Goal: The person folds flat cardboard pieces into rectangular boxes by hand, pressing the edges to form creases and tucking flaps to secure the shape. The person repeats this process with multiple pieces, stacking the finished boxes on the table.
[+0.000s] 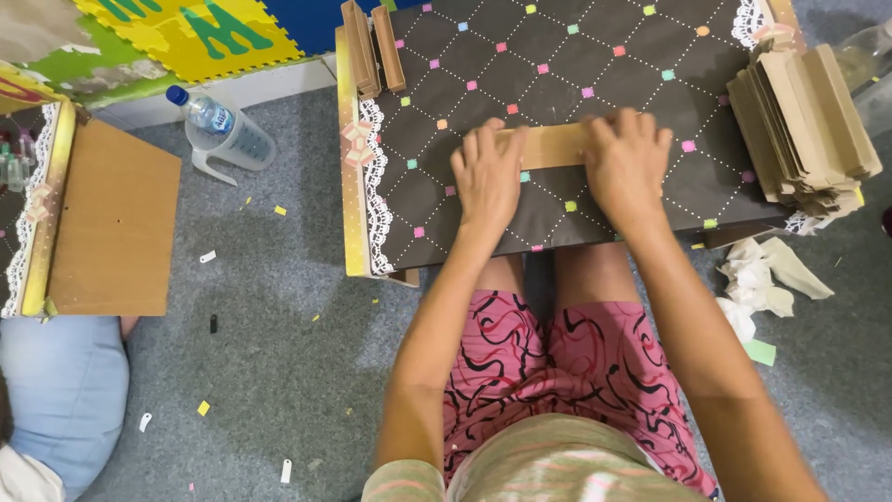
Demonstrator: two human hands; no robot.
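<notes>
both hands [488, 181] [627, 167] flat, grip closed over a folded brown paper piece [550, 146]; paper stack [804, 121] right, bottle [206, 113] left

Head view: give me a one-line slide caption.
Both hands, left hand and right hand, press a brown cardboard strip flat on a dark quilted table.
</notes>
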